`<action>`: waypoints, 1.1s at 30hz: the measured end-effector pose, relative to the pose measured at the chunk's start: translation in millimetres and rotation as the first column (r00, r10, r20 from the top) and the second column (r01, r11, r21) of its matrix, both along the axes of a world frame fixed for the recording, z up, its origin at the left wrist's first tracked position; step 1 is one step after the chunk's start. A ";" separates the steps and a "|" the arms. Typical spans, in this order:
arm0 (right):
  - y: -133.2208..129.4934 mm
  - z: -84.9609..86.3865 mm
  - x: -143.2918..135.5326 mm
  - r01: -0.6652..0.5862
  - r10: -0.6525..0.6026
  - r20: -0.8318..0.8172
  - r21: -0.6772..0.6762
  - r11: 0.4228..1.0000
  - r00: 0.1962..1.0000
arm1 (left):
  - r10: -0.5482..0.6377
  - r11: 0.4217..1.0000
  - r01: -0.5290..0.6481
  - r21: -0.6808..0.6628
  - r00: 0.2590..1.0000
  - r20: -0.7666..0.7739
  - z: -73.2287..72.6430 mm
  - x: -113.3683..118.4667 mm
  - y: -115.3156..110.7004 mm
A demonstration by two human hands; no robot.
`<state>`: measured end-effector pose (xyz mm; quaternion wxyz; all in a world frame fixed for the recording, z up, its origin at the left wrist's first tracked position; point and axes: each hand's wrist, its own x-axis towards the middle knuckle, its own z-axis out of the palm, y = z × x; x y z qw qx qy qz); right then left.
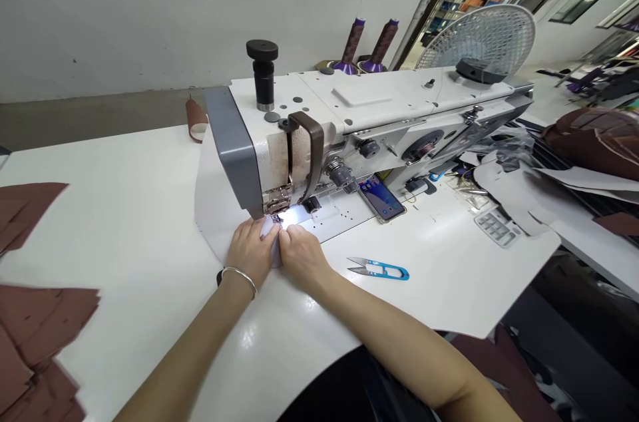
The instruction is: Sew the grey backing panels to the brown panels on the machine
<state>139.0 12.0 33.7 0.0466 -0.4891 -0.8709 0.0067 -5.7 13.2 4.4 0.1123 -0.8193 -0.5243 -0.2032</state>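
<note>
Both hands are at the needle end of a white sewing machine (309, 116). Under the lit presser foot (277, 217) lies a pale piece of material (275, 252), mostly hidden by my fingers. My left hand (252, 250), a bangle at its wrist, grips the piece from the left, with the thumb near the foot. My right hand (303, 255) is closed, pinching the material's edge close beside the left thumb. Blue-handled thread snips (382, 269) lie to the right of my right hand, apart from it.
A phone (382, 198) rests by the machine's base. Brown cut pieces (44, 322) are stacked at the left. A brown roll (196, 121) sits behind the machine's head. Two thread cones (353, 46) and a fan (479, 39) stand behind. Scraps (504, 176) lie at the right.
</note>
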 end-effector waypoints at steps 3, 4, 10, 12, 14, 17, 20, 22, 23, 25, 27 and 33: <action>-0.2 2.4 0.5 0.005 -0.005 0.001 -0.028 1.000 1.000 | 0.012 1.000 -0.012 -0.018 1.000 0.003 0.4 0.5 -0.2; -0.2 3.1 0.6 0.006 -0.006 0.001 -0.036 0.999 1.000 | 0.012 1.000 -0.012 -0.026 1.000 0.006 0.7 0.5 -0.3; 1.5 3.0 1.6 0.006 -0.007 -0.013 -0.034 0.999 1.000 | -0.004 0.998 0.007 -0.056 0.998 0.056 3.7 1.3 -1.3; 1.8 2.5 2.1 -0.001 0.000 -0.023 -0.032 0.999 1.000 | -0.002 0.999 0.004 -0.036 0.998 0.059 6.6 4.2 -3.5; 1.6 3.2 2.5 -0.005 0.004 -0.025 -0.029 1.000 1.000 | -0.009 1.000 0.009 0.009 1.000 0.028 10.3 8.4 -7.1; 0.0 6.2 2.6 -0.001 0.000 -0.015 -0.040 0.999 1.000 | -0.034 0.995 0.038 0.090 0.999 -0.043 15.5 13.8 -12.3; -1.7 8.9 2.4 0.018 -0.019 -0.011 -0.062 0.998 1.000 | -0.040 0.991 0.048 0.123 0.997 -0.070 18.0 15.2 -13.5; -2.1 8.9 2.3 0.030 -0.030 -0.013 -0.067 0.997 0.999 | -0.033 0.993 0.040 0.109 0.998 -0.062 18.3 14.0 -11.9; -2.1 8.3 2.3 0.033 -0.034 -0.016 -0.066 0.997 0.999 | -0.031 0.995 0.036 0.097 0.998 -0.053 18.3 13.2 -10.9; -1.7 6.4 2.4 0.037 -0.039 -0.022 -0.061 0.997 0.999 | -0.034 0.996 0.036 0.078 0.999 -0.020 17.9 11.5 -9.5; -1.2 4.7 2.6 0.033 -0.035 -0.028 -0.053 0.998 0.999 | -0.056 0.996 0.054 0.075 0.998 0.013 17.2 10.5 -9.4; 0.1 4.7 3.3 0.034 -0.036 -0.053 -0.036 0.999 0.998 | -0.045 0.998 0.045 0.052 0.999 0.000 9.5 11.8 -11.0</action>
